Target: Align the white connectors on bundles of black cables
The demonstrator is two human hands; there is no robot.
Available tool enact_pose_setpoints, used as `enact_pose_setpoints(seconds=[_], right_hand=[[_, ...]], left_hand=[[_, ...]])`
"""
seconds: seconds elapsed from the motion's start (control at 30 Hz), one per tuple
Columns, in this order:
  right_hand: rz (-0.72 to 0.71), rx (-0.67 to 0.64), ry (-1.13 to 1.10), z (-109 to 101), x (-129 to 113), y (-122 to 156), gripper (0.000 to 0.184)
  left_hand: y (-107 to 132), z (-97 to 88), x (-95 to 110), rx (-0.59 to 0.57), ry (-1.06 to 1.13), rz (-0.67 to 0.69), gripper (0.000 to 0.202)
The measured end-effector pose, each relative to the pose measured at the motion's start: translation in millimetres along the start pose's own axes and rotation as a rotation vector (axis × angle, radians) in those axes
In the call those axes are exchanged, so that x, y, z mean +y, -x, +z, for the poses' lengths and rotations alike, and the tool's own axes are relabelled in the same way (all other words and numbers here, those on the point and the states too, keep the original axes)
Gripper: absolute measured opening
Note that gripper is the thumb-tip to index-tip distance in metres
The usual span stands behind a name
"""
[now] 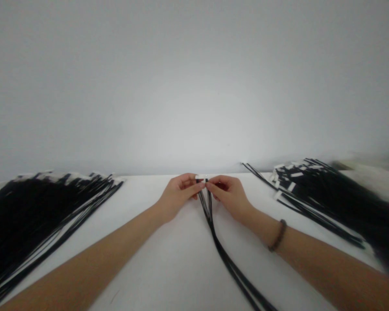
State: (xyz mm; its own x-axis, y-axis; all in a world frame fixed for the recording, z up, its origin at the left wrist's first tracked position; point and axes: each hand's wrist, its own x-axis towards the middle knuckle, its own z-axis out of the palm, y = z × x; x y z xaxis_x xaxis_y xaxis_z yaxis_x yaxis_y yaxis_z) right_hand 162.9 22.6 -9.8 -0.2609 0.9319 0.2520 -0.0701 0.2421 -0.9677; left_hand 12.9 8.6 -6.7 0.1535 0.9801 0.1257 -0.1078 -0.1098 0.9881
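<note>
no readable text, labels or signs

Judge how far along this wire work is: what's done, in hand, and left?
Done: perhaps one of two heaps of black wires with white ends, the left heap or the right heap; which is finished cannot be told. In hand: left hand and right hand pinch a white connector on one thin wire bundle. Left: possibly the other heap.
</note>
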Motion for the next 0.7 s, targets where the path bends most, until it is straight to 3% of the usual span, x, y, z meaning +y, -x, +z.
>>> enact_pose_setpoints(seconds=[0.13,0.43,0.7], right_hand=[[0.007,-0.047,0.098,1.2,-2.9,1.2,0.014],[-0.028,-0.046,0.24,-2.5,1.6,0.2,0.014],[-0.084,-0.07,0.387,-0.4,3.9,-0.5,0.018]], left_hand=[[-3.3,-3.0,-1.0,0.048,0.126,-0.044,0.017],[-2.6,-4.8,-3.7,0.025,-0.019,-0.011,0.018],[-0.1,1.7,-5.5,0.182,0.014,0.016,0.022]])
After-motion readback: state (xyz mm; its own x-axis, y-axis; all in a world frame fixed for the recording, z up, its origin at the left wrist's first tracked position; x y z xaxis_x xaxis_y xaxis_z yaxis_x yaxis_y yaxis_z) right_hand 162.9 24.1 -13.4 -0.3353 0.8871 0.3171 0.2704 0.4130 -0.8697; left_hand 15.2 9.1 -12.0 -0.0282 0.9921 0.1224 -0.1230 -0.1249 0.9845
